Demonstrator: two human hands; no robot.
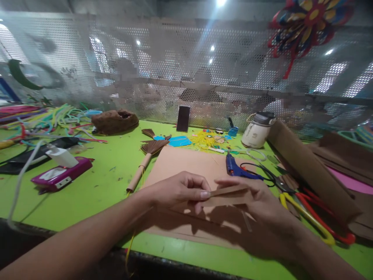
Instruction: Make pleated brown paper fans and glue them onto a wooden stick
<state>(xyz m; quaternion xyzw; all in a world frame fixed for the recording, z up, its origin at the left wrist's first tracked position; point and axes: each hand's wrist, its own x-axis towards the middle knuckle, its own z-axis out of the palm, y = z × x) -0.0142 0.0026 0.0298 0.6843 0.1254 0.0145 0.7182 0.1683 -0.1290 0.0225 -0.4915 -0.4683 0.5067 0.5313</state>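
Both my hands hold a narrow strip of brown paper [230, 195] just above a larger brown sheet [186, 165] lying on the green table [96, 190]. My left hand [177, 190] pinches the strip's left end between thumb and fingers. My right hand [256, 202] grips the strip's right part, fingers curled over it. A blue glue gun [234, 168] lies just beyond my right hand.
Scissors with yellow and red handles [309, 212] lie at right beside brown cardboard [309, 167]. A small paper broom [145, 159] lies left of the sheet. A pink box [62, 175] and coloured strands [49, 118] are at left. A white jar [256, 130], a dark phone [183, 118] and a perforated screen [175, 66] stand behind.
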